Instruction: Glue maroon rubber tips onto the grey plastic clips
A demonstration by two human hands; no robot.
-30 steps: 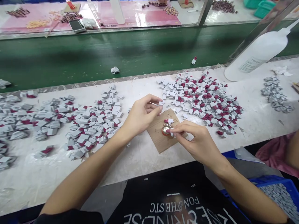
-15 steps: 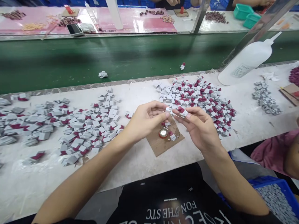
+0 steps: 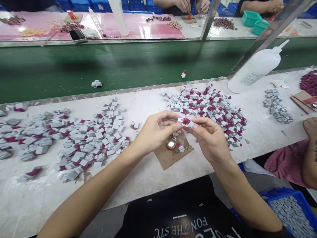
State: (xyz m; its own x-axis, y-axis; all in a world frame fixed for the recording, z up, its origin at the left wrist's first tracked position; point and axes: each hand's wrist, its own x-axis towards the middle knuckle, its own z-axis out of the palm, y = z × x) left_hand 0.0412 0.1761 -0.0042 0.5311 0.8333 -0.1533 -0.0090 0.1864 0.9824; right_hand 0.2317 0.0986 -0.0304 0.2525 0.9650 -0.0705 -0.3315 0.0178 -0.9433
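Observation:
Between my two hands is a small white and dark red piece. My left hand pinches its left, white end between thumb and fingers. The fingers of my right hand are closed on its right end. Beneath the hands lies a brown cardboard square, which bears a round red-rimmed cap and a small white and red piece. Behind my right hand spreads a pile of small white and dark red pieces. A pile of grey and dark red pieces lies left of my left hand.
A white squeeze bottle leans by a slanted metal post at the right. Across the back runs a green belt with two small items on it. Other people's hands work beyond it; a person's arm shows at right.
The white part in my left hand and the red and white part in my right hand were slightly apart and now touch. The view has shifted slightly.

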